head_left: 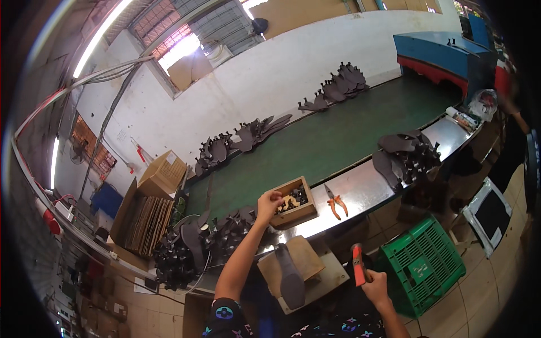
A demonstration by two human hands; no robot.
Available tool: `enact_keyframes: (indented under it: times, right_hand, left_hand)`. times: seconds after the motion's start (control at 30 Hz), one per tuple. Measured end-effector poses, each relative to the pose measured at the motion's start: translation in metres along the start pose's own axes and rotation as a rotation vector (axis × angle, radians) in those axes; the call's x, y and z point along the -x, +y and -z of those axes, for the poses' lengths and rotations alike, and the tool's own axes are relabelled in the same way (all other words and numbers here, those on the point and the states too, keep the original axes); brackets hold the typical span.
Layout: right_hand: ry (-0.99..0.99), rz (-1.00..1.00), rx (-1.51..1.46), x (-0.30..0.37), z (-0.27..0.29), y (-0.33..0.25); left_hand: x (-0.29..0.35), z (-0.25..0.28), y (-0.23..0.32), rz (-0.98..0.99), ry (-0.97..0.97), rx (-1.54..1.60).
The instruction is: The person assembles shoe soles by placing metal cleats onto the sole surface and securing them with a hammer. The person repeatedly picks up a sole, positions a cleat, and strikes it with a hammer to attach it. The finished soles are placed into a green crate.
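My left hand (269, 206) is at the left side of a small wooden box (298, 213) holding small black pieces and some pale ones. Its fingers are curled together at the tips, and whatever they may grip is too small to make out. Low on the right, my right hand (376, 286) is closed around a hammer (358, 266) with a red head, held up off the work surface. Between my arms, a dark shoe sole with a heel (291, 277) lies on a brown sheet (307, 257) over a pale board (332, 280).
Orange-handled pliers (336, 203) lie right of the box on the metal ledge. Heaped soles (407, 155) sit farther right, with more (180, 250) at left. A green belt (315, 149) runs behind. A green crate (420, 265) stands at right, a cardboard box (143, 219) at left.
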State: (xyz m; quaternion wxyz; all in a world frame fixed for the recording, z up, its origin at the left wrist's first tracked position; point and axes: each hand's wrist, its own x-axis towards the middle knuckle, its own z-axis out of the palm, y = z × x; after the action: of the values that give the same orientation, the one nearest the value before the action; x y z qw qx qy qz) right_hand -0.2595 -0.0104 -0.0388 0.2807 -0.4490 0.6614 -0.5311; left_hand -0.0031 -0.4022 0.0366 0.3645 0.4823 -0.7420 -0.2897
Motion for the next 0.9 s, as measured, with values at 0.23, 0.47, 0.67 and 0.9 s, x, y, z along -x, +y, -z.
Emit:
enact_keyframes:
  times: [0.23,0.47,0.67,0.9]
  right_hand:
    - [-0.186,-0.149,-0.354,-0.033,-0.005,-0.028]
    - [-0.445,-0.057,-0.83,-0.055,-0.007,-0.141]
    - [-0.437,0.01,-0.824,-0.042,-0.027,-0.177]
    - [-0.53,-0.003,-0.924,-0.029,-0.032,-0.167]
  left_hand:
    - [0.078,-0.012,0.138,-0.112,0.111,0.506]
    - [0.212,-0.012,0.23,-0.395,0.319,0.352]
    - [0.244,-0.007,0.212,-0.516,0.331,0.33]
    - [0.247,0.013,0.209,-0.46,0.199,0.277]
